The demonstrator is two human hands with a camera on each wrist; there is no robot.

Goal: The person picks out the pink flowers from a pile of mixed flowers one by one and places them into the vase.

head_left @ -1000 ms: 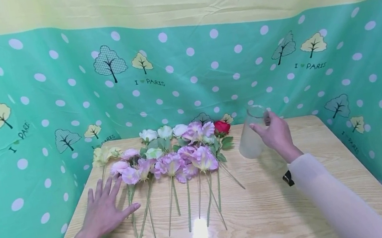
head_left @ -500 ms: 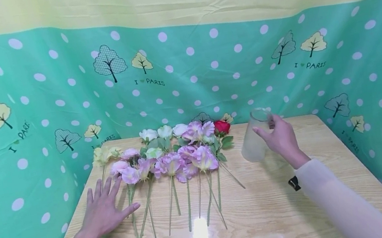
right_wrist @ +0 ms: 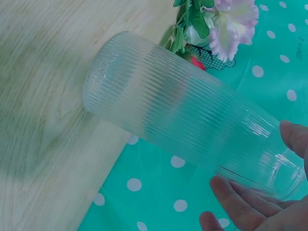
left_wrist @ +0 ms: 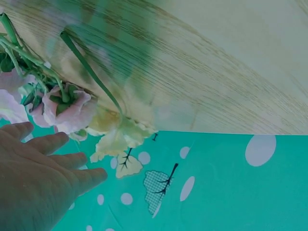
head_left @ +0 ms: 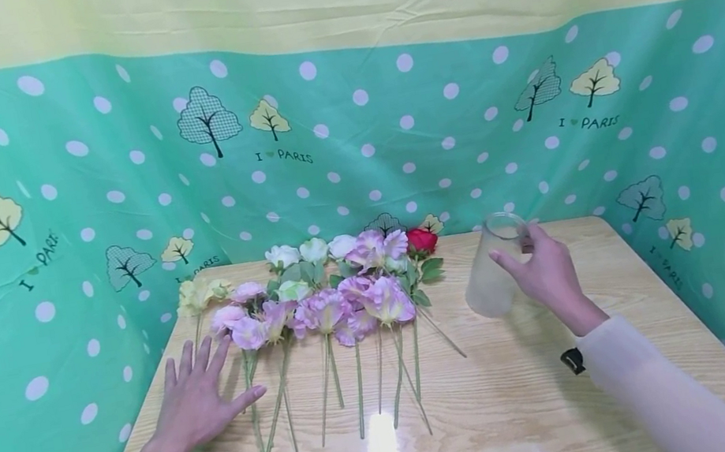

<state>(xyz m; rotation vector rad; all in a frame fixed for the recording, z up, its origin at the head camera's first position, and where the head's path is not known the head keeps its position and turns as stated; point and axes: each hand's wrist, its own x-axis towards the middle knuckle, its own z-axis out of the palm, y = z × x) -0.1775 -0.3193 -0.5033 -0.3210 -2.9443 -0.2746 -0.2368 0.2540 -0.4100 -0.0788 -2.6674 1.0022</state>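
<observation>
A clear ribbed glass vase (head_left: 492, 280) stands mouth up at the right of the flowers in the head view. My right hand (head_left: 549, 276) grips it near the rim, thumb on one side and fingers on the other. The ribs and rounded base show plainly in the right wrist view. My left hand (head_left: 195, 398) lies spread and straight-fingered at the left of the table, its fingertips close to the pink flowers (head_left: 246, 329). In the left wrist view, a pale yellow flower (left_wrist: 120, 137) hangs just beyond those fingers.
Several artificial flowers lie in a row, stems toward me: purple ones (head_left: 319, 311) in front, white ones (head_left: 314, 251) behind, a red rose (head_left: 422, 240) at the right end. A green dotted cloth (head_left: 353, 171) hangs behind and beside the wooden table (head_left: 494, 412).
My right hand has moved the vase a little to the right and toward me. My left hand and the flowers have stayed where they were.
</observation>
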